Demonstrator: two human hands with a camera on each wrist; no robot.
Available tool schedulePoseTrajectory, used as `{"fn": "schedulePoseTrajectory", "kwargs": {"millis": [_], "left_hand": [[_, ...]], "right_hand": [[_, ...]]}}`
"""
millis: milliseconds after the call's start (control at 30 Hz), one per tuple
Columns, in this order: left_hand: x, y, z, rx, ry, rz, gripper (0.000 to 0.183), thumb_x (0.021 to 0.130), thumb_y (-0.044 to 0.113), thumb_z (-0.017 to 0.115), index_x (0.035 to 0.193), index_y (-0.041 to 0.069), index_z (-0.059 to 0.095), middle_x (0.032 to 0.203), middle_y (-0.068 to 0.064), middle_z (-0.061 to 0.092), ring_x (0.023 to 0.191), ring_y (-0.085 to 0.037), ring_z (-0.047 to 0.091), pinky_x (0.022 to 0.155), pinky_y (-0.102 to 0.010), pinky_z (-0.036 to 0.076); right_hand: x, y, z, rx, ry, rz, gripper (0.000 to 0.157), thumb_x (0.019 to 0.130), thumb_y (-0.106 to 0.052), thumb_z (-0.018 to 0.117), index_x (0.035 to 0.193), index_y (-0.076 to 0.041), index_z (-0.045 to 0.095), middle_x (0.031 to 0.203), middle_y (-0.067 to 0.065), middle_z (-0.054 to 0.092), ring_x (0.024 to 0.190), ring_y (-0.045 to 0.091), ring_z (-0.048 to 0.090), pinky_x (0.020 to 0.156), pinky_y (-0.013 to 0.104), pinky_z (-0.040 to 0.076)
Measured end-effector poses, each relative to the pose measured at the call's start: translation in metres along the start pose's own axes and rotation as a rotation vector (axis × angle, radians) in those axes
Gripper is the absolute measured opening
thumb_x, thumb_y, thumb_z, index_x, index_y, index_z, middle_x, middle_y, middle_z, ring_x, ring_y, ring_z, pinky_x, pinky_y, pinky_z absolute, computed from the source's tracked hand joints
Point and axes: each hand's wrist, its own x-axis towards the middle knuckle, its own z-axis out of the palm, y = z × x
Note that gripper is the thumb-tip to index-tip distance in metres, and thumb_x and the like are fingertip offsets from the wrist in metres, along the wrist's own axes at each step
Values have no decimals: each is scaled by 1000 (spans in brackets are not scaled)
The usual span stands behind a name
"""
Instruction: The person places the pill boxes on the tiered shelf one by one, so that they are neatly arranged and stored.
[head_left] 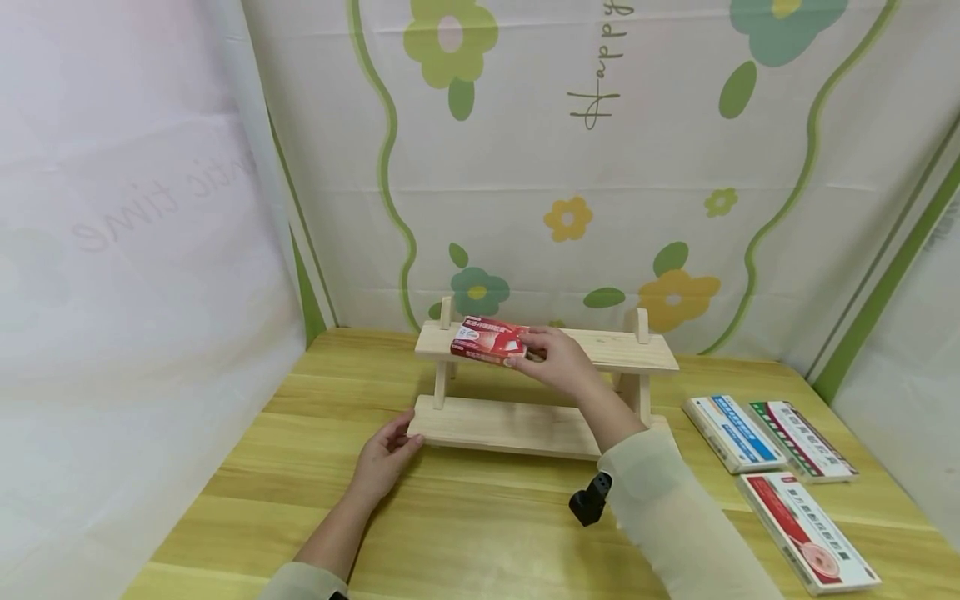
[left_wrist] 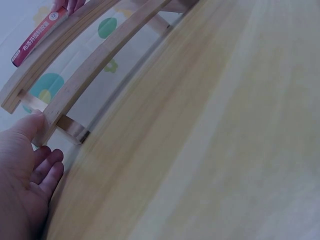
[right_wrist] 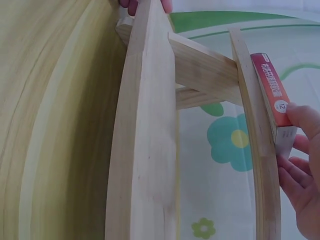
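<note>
A two-tier wooden shelf (head_left: 510, 423) stands on the table. My right hand (head_left: 558, 360) pinches the right end of a red medicine box (head_left: 487, 340) between thumb and fingers. This box lies at the left part of the upper board (head_left: 622, 350); in the right wrist view the box (right_wrist: 272, 90) is against that board. At the lower board's left corner, my left hand (head_left: 384, 462) grips the edge. The left wrist view shows the left hand's thumb on the lower board (left_wrist: 95, 67) and its other fingers curled below.
Right of the shelf lie a blue-and-white box (head_left: 737, 433), a green-and-white box (head_left: 802, 440) and a red-and-white box (head_left: 808, 533), flat on the wooden table (head_left: 465, 533). A flower-printed cloth (head_left: 525, 167) hangs behind the shelf. Upright pegs (head_left: 642, 325) rise at the upper board's ends.
</note>
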Motion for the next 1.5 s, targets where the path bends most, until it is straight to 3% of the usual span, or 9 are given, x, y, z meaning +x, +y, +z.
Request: {"fn": "schedulePoseTrajectory", "kwargs": {"millis": [333,967,1200,1500], "left_hand": [[0,0,0,-11,-6,-1,51,92,16,70,139,5,53,134,-20,59,108,-21,60,85,-13,48],[-1,0,0,14,3,12,52,91,16,71,138,3,54,128,-19,63,100,-14,60,84,-15,49],[-1,-1,1,3,-1,20,51,91,16,70,138,3,54,129,-19,62,105,-18,60,85,-14,49],[-1,1,-1,12,-15,23,54,92,17,69,140,1,51,134,-21,59,105,-16,60,84,-15,49]], "right_hand": [[3,-1,8,-65,70,-4,47,93,-36,66,132,-9,63,140,13,57,133,34,49,110,50,40],[7,-4,17,-132,118,-3,47,96,-36,63,135,-10,60,141,11,57,134,32,50,110,49,41],[3,1,16,-74,139,-25,48,95,-38,64,133,-10,61,140,12,58,131,32,52,108,49,43],[-12,13,1,34,137,-15,57,94,-41,64,141,-12,52,148,13,49,136,35,45,109,52,42]]}}
